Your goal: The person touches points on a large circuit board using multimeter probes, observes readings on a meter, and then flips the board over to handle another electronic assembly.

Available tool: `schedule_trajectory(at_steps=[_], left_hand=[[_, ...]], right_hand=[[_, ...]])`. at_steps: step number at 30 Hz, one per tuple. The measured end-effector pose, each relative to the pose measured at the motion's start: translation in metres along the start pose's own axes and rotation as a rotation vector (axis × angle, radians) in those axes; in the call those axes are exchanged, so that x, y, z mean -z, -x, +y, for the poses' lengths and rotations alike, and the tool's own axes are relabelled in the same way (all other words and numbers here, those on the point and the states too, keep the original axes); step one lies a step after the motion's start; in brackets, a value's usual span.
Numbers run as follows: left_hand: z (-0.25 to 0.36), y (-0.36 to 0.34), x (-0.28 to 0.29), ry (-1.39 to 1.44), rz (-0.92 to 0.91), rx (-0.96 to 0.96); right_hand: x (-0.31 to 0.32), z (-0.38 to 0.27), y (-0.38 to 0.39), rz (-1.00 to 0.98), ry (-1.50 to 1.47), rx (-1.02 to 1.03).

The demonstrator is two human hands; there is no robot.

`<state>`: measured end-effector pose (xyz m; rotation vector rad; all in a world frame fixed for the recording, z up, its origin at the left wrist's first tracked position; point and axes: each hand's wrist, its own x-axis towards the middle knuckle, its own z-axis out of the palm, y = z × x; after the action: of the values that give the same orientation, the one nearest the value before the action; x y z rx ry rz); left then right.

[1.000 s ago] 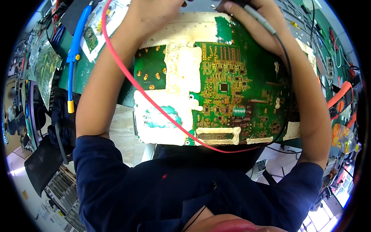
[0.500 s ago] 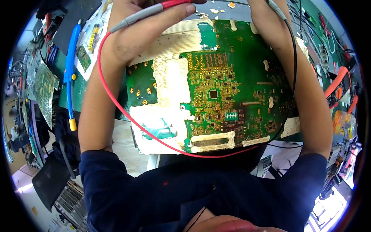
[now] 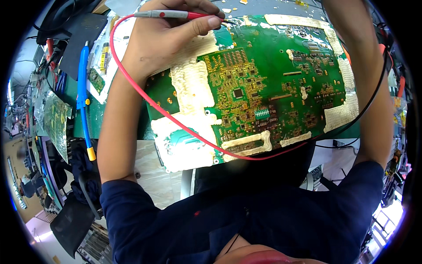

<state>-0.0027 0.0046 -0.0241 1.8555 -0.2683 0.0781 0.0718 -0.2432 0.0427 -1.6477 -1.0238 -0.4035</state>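
Note:
A large green circuit board (image 3: 263,57) with cream strips of hardened sealant (image 3: 191,86) lies in front of me, tilted a little. My left hand (image 3: 173,37) is over its far left part, fingers closed around a red and grey test probe (image 3: 165,14). The probe's thin tip is at the board's far edge; whether it touches cannot be made out. A red lead (image 3: 145,94) loops from the probe across the board's near side. Only my right forearm (image 3: 362,53) shows; its hand is beyond the top edge. A black lead (image 3: 373,99) hangs beside that forearm.
Left of the board lie a blue solder sucker (image 3: 83,79) with a yellow tip, a small green board (image 3: 96,79) and a yellow tube (image 3: 104,57). A bagged circuit board (image 3: 57,116) is farther left. A black chair (image 3: 72,224) stands at the lower left.
My right arm has swung right and forward, its hand leaving the view and uncovering the board's right side. The probe in my left hand is now more level, its tip showing at the board.

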Motion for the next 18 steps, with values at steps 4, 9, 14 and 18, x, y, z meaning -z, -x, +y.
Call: schedule_trajectory(at_steps=[4,9,14,18], left_hand=[[0.007,0.003,-0.004,-0.038,0.021,0.042],[-0.003,0.003,-0.004,0.091,0.021,-0.018],[-0.017,0.003,0.003,0.068,-0.081,-0.129],[-0.015,0.003,0.003,0.139,-0.108,-0.129]], right_hand=[[0.0,-0.01,0.03,-0.138,-0.025,-0.337],[-0.007,-0.009,0.034,-0.248,-0.206,-0.718],[0.002,-0.002,0.038,-0.316,-0.456,-0.882],[0.009,-0.001,0.035,-0.33,-0.489,-0.965]])
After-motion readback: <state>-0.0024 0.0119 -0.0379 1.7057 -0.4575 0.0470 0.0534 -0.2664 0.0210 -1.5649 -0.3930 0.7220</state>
